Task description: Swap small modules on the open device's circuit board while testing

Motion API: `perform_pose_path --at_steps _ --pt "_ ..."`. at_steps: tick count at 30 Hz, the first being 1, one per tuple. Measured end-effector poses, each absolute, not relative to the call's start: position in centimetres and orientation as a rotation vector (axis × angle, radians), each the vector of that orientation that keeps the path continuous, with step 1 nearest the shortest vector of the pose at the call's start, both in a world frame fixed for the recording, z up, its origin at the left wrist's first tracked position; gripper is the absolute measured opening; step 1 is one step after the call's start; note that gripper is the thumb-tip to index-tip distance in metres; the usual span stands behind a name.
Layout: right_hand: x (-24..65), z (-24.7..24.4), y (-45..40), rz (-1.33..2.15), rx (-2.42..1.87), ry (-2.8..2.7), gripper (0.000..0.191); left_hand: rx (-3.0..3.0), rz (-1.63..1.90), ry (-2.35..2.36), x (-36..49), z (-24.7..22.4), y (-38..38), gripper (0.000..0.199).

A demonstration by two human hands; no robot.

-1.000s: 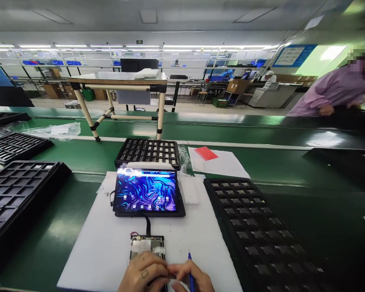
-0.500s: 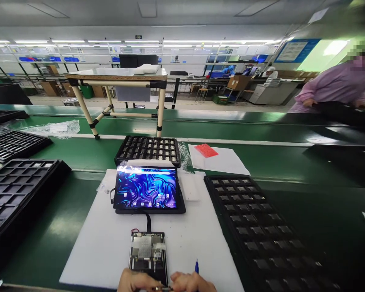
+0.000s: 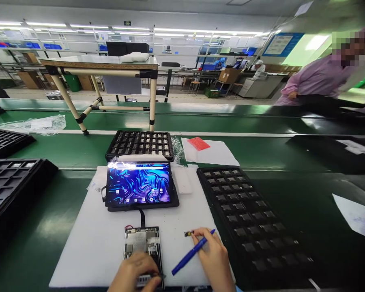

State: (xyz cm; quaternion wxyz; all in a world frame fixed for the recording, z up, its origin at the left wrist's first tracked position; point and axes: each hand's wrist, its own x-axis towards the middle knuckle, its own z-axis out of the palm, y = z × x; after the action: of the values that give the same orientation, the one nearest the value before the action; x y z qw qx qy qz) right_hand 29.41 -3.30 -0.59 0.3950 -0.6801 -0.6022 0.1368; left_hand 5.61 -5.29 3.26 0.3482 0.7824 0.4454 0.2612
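Note:
A circuit-board assembly in an open housing (image 3: 140,241) lies on the white foam sheet (image 3: 82,247). A black flat cable (image 3: 142,219) runs from it to a lit tablet screen (image 3: 138,184). My left hand (image 3: 134,271) is over the assembly's lower end, its fingers pinched around a small dark piece that is mostly hidden. A label with dark print shows under those fingers. To the right, my right hand (image 3: 214,255) pinches a small electronic part (image 3: 188,234) at its fingertips. A blue pen (image 3: 185,261) is also held in it, slanting down to the left.
A black tray of small parts (image 3: 252,215) stands at the right, another parts tray (image 3: 140,144) behind the screen. Further black trays (image 3: 12,182) are at the left. A red sheet (image 3: 198,143) lies on white paper. Across the green bench, a person (image 3: 316,81) handles something black.
My hands, close together before, have parted. The right has moved up and right with the small part and now holds the pen, which stood beside it. The left is over the assembly. The view has shifted.

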Motion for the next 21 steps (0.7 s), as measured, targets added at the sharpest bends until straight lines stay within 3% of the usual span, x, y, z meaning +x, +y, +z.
perform_pose_path --at_steps 1,6,14,17,19,21 --pt "29.5 -0.6 -3.2 0.287 -1.726 -1.571 0.044 2.08 0.574 1.138 6.5 3.5 -4.7 0.009" --pt "30.4 -1.1 -3.8 0.174 -1.727 -1.626 0.041 2.112 0.038 1.237 9.9 4.7 -2.8 0.017" --pt "32.6 0.0 -5.3 0.264 -1.817 -1.28 0.038 2.207 -0.058 1.276 11.6 4.4 -2.0 0.008" --pt "32.0 0.7 -5.8 0.489 -1.601 -1.138 0.04 2.246 -0.018 1.344 12.0 3.7 -1.9 0.025" --pt "31.0 0.5 -5.9 0.666 -1.433 -1.136 0.04 2.378 0.147 1.388 11.8 3.2 -2.2 0.049" --pt "29.8 -0.2 -5.8 0.802 -1.252 -1.15 0.045 2.556 0.401 1.386 11.3 2.6 -2.9 0.057"
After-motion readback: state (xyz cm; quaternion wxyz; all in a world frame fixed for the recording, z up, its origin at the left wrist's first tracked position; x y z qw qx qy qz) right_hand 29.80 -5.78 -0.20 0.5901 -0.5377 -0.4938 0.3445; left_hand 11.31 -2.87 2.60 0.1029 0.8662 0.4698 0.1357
